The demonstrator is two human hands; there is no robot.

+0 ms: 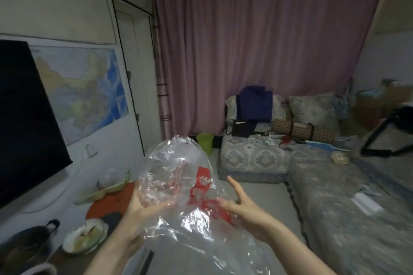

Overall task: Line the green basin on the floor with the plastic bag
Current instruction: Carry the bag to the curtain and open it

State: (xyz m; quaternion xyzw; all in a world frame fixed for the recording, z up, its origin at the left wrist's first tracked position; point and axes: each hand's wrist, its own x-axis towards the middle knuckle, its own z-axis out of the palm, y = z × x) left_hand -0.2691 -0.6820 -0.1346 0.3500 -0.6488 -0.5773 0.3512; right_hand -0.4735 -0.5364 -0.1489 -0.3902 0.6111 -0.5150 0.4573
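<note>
We hold a clear plastic bag [178, 187] with red print up in front of us, our left hand [143, 207] cupped under its crumpled side and our right hand [243, 205] touching it with fingers spread. Beyond the bag, a green basin [205, 142] stands on the floor by the pink curtain [257, 51], just beside a patterned sofa [254, 156]. At lower left, a white bowl [83, 239] sits near a dark pot [26, 245].

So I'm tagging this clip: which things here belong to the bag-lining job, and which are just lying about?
Job: plastic bag, left hand, right hand, green basin.

Lying about: map, bowl, pot, sofa, rolled mat.
</note>
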